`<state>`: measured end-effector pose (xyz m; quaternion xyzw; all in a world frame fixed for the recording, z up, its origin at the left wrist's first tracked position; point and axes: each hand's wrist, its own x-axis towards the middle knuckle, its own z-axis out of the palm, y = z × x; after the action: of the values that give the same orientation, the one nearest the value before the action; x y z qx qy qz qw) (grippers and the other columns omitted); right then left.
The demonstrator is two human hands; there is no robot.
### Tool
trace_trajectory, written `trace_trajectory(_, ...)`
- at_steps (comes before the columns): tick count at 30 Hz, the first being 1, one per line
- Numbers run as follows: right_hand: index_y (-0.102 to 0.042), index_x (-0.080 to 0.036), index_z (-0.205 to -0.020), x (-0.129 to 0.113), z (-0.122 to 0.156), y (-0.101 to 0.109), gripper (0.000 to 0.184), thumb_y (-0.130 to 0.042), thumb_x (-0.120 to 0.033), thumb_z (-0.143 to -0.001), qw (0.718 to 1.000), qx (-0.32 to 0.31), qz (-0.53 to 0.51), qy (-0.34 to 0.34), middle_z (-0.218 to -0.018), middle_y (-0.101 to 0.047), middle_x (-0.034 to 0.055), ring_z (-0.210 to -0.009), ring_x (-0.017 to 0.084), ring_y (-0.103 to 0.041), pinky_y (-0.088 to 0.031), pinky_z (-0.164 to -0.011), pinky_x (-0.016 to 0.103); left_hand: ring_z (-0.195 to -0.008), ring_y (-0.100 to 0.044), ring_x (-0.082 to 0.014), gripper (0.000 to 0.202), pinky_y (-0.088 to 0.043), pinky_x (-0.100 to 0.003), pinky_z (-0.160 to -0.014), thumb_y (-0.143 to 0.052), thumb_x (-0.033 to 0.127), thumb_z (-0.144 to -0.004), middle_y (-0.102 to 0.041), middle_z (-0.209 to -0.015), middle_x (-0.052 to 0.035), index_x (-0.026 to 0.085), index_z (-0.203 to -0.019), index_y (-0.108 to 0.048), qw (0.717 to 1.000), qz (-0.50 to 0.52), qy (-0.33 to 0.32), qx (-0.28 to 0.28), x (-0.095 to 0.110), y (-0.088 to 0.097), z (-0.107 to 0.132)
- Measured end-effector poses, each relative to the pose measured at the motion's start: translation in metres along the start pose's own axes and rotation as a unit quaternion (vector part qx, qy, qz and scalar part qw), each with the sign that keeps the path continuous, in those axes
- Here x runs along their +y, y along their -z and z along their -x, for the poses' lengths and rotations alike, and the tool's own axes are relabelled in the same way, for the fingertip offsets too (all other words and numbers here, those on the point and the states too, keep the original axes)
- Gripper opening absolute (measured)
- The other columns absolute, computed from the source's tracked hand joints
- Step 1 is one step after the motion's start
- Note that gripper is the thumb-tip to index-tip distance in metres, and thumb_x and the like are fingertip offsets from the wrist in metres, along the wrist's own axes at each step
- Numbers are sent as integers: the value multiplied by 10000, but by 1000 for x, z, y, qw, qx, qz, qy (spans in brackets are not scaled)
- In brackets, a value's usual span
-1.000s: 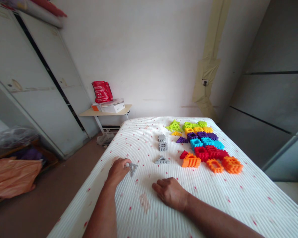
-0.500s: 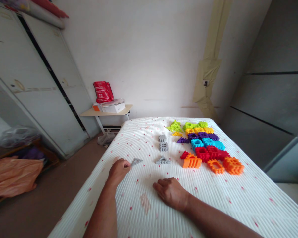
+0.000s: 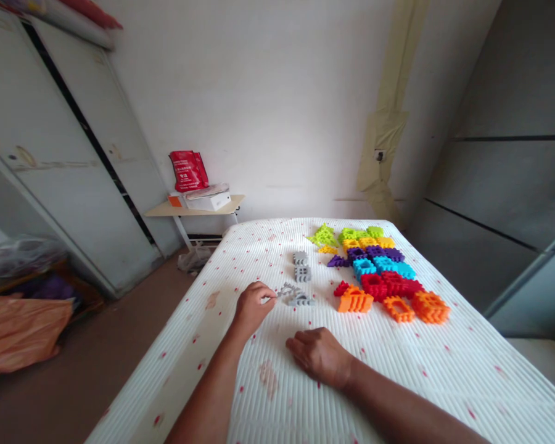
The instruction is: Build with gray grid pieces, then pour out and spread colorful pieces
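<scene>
Left hand [image 3: 251, 305] pinches a grey block [image 3: 286, 288] at its fingertips, fingers curled around the near end. The block sits just above a second grey piece [image 3: 300, 301] on the bed [image 3: 398, 370], touching or nearly so; cannot tell which. Right hand [image 3: 320, 356] rests palm down at 5 o'clock from the block, fingers loosely bent, holding nothing. Coloured blocks [image 3: 383, 280] lie at 3 o'clock, near.

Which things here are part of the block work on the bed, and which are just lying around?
In use:
- left hand holding a grey plastic block piece
- grey triangular block beside it
- two more grey blocks
- sorted rows of coloured plastic blocks
- right hand resting on the white dotted mattress

Lying about:
- red bag
- white box
- small wooden side table
- orange plastic bag
</scene>
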<state>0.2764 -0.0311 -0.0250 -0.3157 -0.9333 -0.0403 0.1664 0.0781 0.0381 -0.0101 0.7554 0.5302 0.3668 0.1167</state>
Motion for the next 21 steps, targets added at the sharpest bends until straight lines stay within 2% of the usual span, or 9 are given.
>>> trace_trajectory(4, -500, -175, -751, -6, 0, -2, 143, -415, -167, -866, 1000, -10, 1, 17, -671, -584, -11, -506, 95, -479, -216, -455, 260, -768, -562, -125, 103, -430, -241, -746, -600, 99, -684, -624, -738, 2, 187, -651, -642, 999, -16, -41, -28, 12, -14, -9)
trace_trajectory(9, -498, -176, -743, -4, -1, -2, 120, -437, -160, -845, 1000, -15, -2, 12, -673, -587, -12, -515, 96, -487, -215, -452, 266, -765, -547, -129, 122, -417, -235, -728, -589, 94, -686, -618, -726, 2, 193, -644, -647, 995, -45, -66, -57, 13, -24, -12)
trace_trajectory(21, -501, -173, -747, -4, 0, -3, 114, -439, -154, -841, 1000, -22, -4, 14, -685, -592, -9, -525, 94, -494, -234, -456, 263, -804, -530, -136, 131, -414, -235, -748, -573, 110, -715, -614, -761, -5, 203, -679, -657, 990, -87, -81, -76, 12, -31, -13)
